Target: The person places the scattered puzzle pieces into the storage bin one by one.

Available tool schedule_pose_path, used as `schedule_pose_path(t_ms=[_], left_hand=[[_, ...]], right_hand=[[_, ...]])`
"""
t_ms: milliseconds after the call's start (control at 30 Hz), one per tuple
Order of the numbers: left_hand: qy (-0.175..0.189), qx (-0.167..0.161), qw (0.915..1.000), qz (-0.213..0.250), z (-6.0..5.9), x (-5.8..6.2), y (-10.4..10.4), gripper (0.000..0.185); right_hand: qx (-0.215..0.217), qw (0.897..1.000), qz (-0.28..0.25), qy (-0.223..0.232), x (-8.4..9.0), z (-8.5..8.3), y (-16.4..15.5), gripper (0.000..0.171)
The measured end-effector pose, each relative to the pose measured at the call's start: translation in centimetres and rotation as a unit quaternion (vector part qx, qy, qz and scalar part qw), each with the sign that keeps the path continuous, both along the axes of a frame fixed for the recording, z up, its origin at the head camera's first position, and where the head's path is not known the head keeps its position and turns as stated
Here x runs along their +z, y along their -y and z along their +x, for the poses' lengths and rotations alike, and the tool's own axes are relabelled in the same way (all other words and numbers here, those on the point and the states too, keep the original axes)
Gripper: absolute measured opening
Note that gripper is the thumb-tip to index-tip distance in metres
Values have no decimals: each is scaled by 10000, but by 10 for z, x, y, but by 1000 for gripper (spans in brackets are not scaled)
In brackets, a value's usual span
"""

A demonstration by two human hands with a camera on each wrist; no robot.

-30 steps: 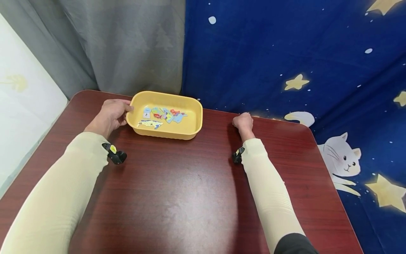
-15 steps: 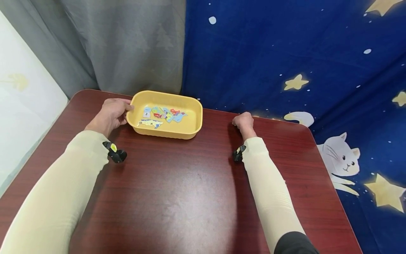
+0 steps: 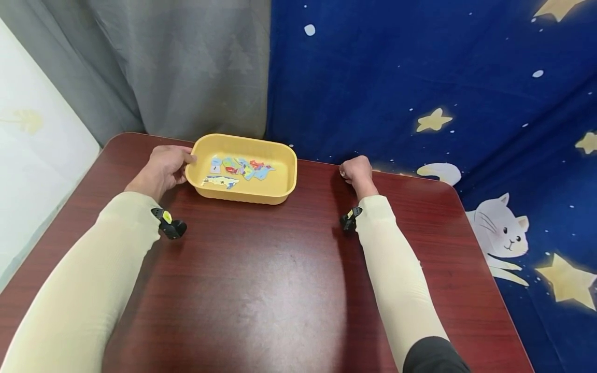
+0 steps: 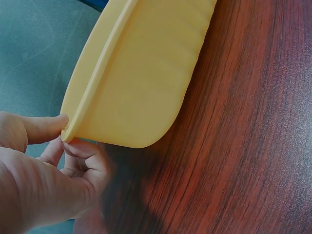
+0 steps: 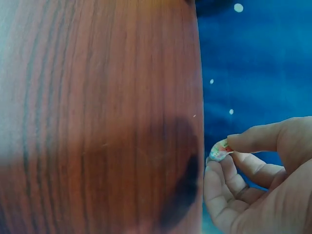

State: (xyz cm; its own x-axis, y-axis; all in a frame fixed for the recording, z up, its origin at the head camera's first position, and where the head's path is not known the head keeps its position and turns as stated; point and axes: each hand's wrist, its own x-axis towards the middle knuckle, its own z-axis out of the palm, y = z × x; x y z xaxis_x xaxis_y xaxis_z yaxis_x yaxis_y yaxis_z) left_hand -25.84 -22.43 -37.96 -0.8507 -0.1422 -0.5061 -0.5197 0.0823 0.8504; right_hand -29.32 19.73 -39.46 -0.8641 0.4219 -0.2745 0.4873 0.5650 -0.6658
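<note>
At the table's back left, my left hand (image 3: 167, 165) pinches the rim of a yellow plastic basin (image 3: 228, 197) between thumb and fingers. Several flat, colourful map-like puzzle pieces (image 3: 220, 181) lie inside it. In the left wrist view, the thumb is on top of the basin's rim (image 4: 100, 73) with curled fingers beneath. My right hand (image 3: 357, 171) is at the back edge, right of the basin. The right wrist view has its thumb and fingers pinching a small multicoloured puzzle piece (image 5: 220, 149), partly hidden by the fingertips, beside the edge.
The dark red wooden table (image 3: 261, 269) ends just behind the basin. Grey curtain (image 3: 200, 67) and blue star-patterned curtain (image 3: 396, 77) hang along its back. A white wall (image 3: 37, 145) borders the left side.
My right hand has risen slightly, and a bit of the small puzzle piece now shows at its fingertips. The left hand and the basin have stayed in place.
</note>
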Motion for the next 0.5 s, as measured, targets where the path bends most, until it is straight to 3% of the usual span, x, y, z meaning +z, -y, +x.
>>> schedule_pose_path(t_ms=[167, 333, 500], left_hand=[[-23, 10, 10000, -29, 0, -1, 0, 41], [-56, 58, 9999, -74, 0, -2, -1, 41], [-44, 66, 10000, -47, 0, -2, 0, 41]], right_hand=[[57, 9986, -449, -287, 7, -1, 10, 7], [321, 9914, -1143, -548, 10, -4, 16, 18], [469, 9798, -1860, -565, 12, -6, 20, 19]])
